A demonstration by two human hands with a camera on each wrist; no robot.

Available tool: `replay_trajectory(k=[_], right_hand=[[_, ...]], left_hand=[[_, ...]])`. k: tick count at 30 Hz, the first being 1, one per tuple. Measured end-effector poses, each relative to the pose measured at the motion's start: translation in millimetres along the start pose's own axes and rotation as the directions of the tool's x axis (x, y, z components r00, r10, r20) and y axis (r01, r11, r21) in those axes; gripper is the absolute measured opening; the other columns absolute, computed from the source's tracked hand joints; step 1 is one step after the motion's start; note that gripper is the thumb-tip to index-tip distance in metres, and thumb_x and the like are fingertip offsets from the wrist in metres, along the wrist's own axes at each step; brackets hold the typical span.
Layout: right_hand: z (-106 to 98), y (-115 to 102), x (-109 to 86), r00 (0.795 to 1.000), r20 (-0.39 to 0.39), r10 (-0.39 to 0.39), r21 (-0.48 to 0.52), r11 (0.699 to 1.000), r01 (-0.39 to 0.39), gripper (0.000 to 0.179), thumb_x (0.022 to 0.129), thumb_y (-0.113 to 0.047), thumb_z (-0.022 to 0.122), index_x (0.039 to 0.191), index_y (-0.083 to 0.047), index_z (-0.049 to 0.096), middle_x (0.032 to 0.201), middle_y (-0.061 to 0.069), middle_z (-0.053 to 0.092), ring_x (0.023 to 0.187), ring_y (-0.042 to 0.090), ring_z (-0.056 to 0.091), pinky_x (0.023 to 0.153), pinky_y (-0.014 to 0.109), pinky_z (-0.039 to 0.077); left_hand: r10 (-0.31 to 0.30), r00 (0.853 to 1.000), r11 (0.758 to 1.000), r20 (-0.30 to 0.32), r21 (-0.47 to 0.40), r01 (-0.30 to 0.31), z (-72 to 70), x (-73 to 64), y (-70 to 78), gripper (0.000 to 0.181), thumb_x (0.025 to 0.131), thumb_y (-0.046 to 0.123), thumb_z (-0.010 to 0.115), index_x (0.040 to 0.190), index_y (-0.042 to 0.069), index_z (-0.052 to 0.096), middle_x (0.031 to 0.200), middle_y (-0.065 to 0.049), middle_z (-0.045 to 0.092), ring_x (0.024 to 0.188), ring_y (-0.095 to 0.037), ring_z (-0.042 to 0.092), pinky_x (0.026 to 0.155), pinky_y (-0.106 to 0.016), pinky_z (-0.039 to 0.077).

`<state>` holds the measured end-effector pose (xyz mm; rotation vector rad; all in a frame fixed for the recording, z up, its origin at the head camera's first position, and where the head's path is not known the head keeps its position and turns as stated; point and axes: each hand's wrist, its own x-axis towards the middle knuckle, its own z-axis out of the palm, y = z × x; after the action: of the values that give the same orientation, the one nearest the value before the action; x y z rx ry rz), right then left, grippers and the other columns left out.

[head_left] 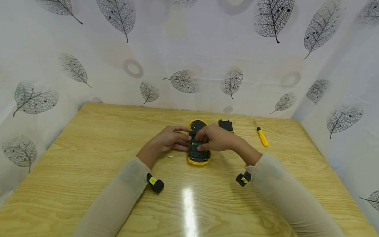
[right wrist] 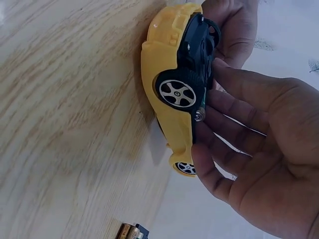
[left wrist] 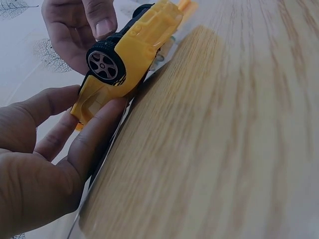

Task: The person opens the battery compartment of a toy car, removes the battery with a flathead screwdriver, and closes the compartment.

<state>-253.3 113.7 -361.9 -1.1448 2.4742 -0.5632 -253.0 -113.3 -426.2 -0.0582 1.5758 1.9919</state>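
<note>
A yellow toy car lies upside down on the table, its black underside facing up. Along its left side the left hand holds it, fingertips at the yellow body and the chassis edge. From the other side the right hand reaches over, fingers and thumb resting on the underside. Between them shows a green strip in an uncovered compartment. In the right wrist view, the metal end of a battery peeks out beside the right fingertips. I cannot tell whether those fingers grip it.
Behind the right hand lies a black cover. In the right wrist view, gold batteries lie beside a dark piece. Further right is a yellow-handled screwdriver. A thin metal rod lies near the left hand.
</note>
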Motion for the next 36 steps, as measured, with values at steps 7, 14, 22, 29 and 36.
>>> replay_trajectory(k=[7,14,22,29,36], right_hand=[[3.3,2.0,6.1,0.999,0.052,0.015,-0.016,1.0,-0.014,0.034,0.095,-0.022,0.077,0.124,-0.005,0.072,0.114,0.004,0.074,0.096,0.012,0.069,0.084,0.032,0.06],[5.4,1.6,8.2,0.999,0.035,0.009,-0.029,1.0,-0.008,0.032,0.093,-0.019,0.079,0.122,-0.005,0.074,0.112,0.004,0.074,0.094,0.012,0.069,0.082,0.032,0.06],[5.6,1.8,8.3,1.0,0.02,0.019,-0.008,1.0,-0.019,0.032,0.091,-0.017,0.08,0.12,-0.005,0.074,0.111,0.003,0.074,0.093,0.011,0.068,0.081,0.031,0.06],[2.9,1.5,5.2,1.0,0.015,0.013,0.006,1.0,-0.013,0.027,0.094,-0.01,0.076,0.12,-0.004,0.074,0.107,0.003,0.073,0.091,0.013,0.068,0.08,0.031,0.059],[-3.4,-1.5,-0.6,1.0,0.007,-0.004,0.027,1.0,0.004,0.022,0.096,-0.008,0.072,0.117,-0.005,0.074,0.103,0.002,0.072,0.088,0.012,0.067,0.076,0.03,0.058]], left_hand=[[0.003,1.0,1.0,0.003,0.006,-0.003,-0.2,-1.0,0.5,0.043,0.096,-0.002,0.068,0.137,0.004,0.061,0.103,-0.018,0.075,0.085,-0.028,0.075,0.075,-0.042,0.065],[0.004,1.0,1.0,0.005,0.005,-0.004,-1.0,-0.4,-0.1,0.043,0.096,-0.003,0.067,0.139,0.005,0.061,0.106,-0.019,0.074,0.085,-0.028,0.075,0.075,-0.042,0.065],[0.005,1.0,1.0,0.01,0.002,-0.005,-0.1,0.1,0.0,0.043,0.097,-0.004,0.066,0.139,0.005,0.06,0.102,-0.017,0.075,0.084,-0.027,0.075,0.075,-0.042,0.065],[0.004,1.0,1.0,0.007,0.001,-0.004,0.0,1.8,-1.2,0.042,0.097,-0.005,0.065,0.138,0.005,0.061,0.105,-0.017,0.074,0.085,-0.028,0.075,0.076,-0.043,0.064],[0.0,1.0,1.0,0.003,-0.004,0.0,-0.2,1.4,-0.6,0.043,0.097,-0.004,0.066,0.138,0.005,0.061,0.105,-0.02,0.074,0.087,-0.029,0.075,0.077,-0.044,0.064]])
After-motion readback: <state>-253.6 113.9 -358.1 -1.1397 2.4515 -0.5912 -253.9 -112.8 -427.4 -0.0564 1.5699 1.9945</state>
